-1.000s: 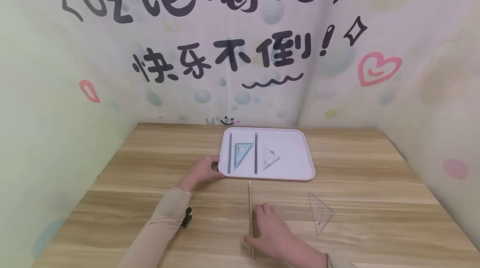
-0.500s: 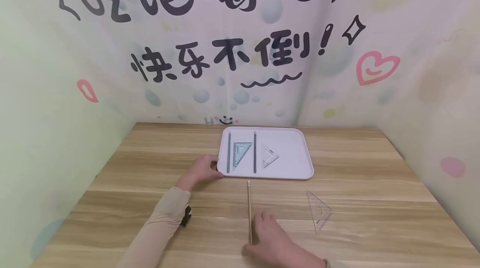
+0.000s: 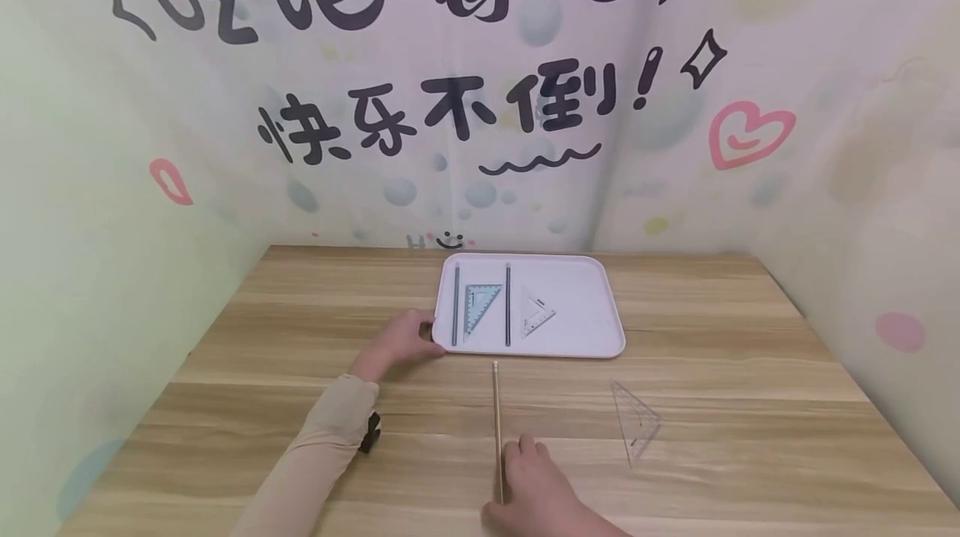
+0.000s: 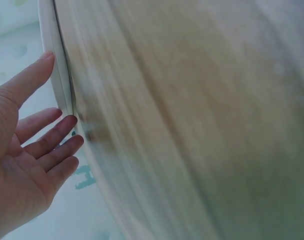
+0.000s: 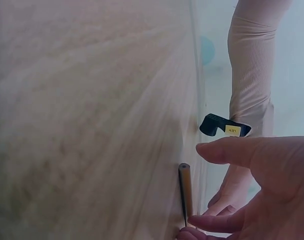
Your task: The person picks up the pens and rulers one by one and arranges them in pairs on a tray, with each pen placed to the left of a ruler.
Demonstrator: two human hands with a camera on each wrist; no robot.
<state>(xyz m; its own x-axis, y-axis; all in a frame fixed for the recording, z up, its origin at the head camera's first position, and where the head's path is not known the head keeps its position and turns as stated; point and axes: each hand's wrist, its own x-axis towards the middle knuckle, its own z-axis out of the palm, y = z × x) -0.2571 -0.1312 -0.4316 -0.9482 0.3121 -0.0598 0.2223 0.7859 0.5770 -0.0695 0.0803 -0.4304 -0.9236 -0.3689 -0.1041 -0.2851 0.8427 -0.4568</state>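
My left hand (image 3: pixel 405 338) rests at the near left corner of a white tray (image 3: pixel 585 303). In the left wrist view its thumb and fingers (image 4: pixel 64 146) lie fairly straight against the tray's rim. A gold-brown pencil (image 3: pixel 497 420) with a pale end lies lengthwise on the table in front of the tray. My right hand (image 3: pixel 536 491) is low over its near part, thumb to the left and fingertips to the right. Seen from the right wrist, the thumb stands apart from the pencil (image 5: pixel 187 187), while fingertips are close by or touching it; which, I cannot tell.
On the tray lie a grey pencil (image 3: pixel 455 303), a light blue set square (image 3: pixel 471 316), a dark pencil (image 3: pixel 507 303) and a clear set square (image 3: pixel 534 327). Another clear set square (image 3: pixel 637 424) lies on the wooden table (image 3: pixel 750 437), right of the gold-brown pencil. A printed curtain hangs behind.
My right hand has moved slightly toward the near table edge along the gold-brown pencil. The left hand keeps its place at the tray corner; the head view has shifted a little.
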